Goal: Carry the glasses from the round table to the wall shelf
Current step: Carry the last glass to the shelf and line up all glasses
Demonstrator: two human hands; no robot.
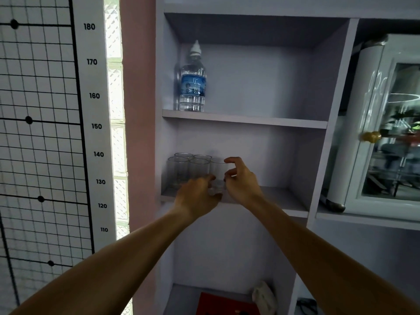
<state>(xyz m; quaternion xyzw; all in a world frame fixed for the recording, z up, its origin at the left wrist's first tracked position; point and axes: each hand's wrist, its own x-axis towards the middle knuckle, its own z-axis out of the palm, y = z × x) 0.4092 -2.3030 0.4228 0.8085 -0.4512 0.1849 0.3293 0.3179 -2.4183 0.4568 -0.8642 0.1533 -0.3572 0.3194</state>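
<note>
Several clear glasses [189, 169] stand grouped at the left of the middle wall shelf [279, 198]. One more clear glass [218, 171] is at the right end of the group, between my hands. My left hand [197, 196] curls around its lower part from the left. My right hand [241, 181] is beside its right side, with forefinger and thumb apart next to the rim. The bottom of this glass is hidden by my left fingers, so I cannot tell whether it rests on the board.
A water bottle [192, 83] stands on the shelf above. A glass-door cabinet [391, 133] with a gold knob sits to the right. A height chart [95, 126] hangs at the left. Red and white items [227, 303] lie on the shelf below.
</note>
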